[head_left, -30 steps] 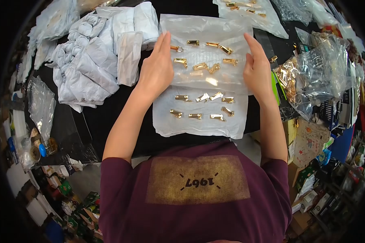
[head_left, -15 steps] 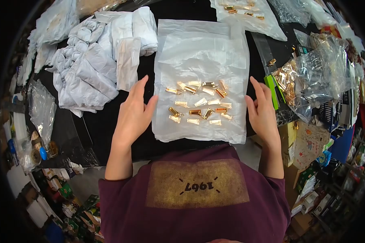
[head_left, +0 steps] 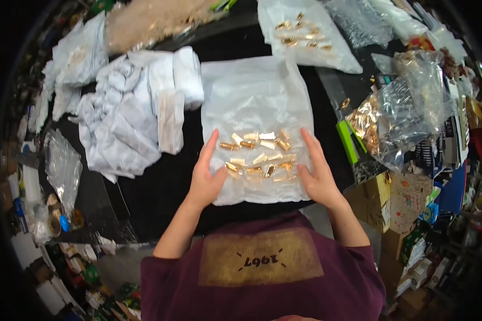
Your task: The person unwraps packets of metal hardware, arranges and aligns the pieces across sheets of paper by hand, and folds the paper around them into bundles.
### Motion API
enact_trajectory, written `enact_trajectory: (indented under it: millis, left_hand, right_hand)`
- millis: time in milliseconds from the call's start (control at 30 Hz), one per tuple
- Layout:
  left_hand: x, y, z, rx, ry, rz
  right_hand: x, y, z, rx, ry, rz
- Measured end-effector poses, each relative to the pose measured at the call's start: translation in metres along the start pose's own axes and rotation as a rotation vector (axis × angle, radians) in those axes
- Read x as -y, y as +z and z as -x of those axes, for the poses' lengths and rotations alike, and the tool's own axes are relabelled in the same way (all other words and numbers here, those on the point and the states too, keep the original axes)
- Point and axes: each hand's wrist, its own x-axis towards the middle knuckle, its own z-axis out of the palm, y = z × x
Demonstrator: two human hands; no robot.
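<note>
A white, slightly see-through sheet (head_left: 246,91) lies on the black work surface in front of me. Across its lower half, several small gold metal clasp-like pieces (head_left: 255,170) sit in loose rows. My left hand (head_left: 206,179) rests at the sheet's left edge, fingers stretched out and thumb over the sheet. At the opposite edge, my right hand (head_left: 320,176) lies the same way, its thumb near the end of the lower row. Neither hand visibly holds a gold piece.
Crumpled white wrapping (head_left: 118,134) is heaped to the left. Behind, a second white sheet (head_left: 332,56) carries more gold pieces. To the right are a bright green tool (head_left: 349,142) and a clear plastic bag (head_left: 407,101) beside a pile of gold pieces (head_left: 365,125).
Both hands have moved inward, from beside the sheet onto its edges. The rows of gold pieces look closer together. The camera view has shifted, so the table appears lower.
</note>
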Motion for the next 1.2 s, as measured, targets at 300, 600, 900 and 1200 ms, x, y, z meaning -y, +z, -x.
enact_trajectory:
  millis: [300, 600, 900, 1200]
  left_hand:
    - [-0.09, -0.017, -0.059, -0.041, 0.165, -0.086]
    - [-0.085, 0.023, -0.253, -0.076, 0.153, -0.024]
    - [0.023, 0.084, -0.302, -0.246, 0.281, -0.351]
    - [-0.04, 0.037, -0.163, 0.144, 0.121, -0.16]
  right_hand:
    - [0.038, -0.057, -0.082, -0.001, -0.246, 0.043]
    - [-0.007, -0.141, -0.236, -0.155, -0.329, 0.287]
    - [-0.053, -0.224, -0.297, -0.361, 0.195, 0.8]
    - [-0.131, -0.23, -0.344, -0.624, 0.441, 0.901]
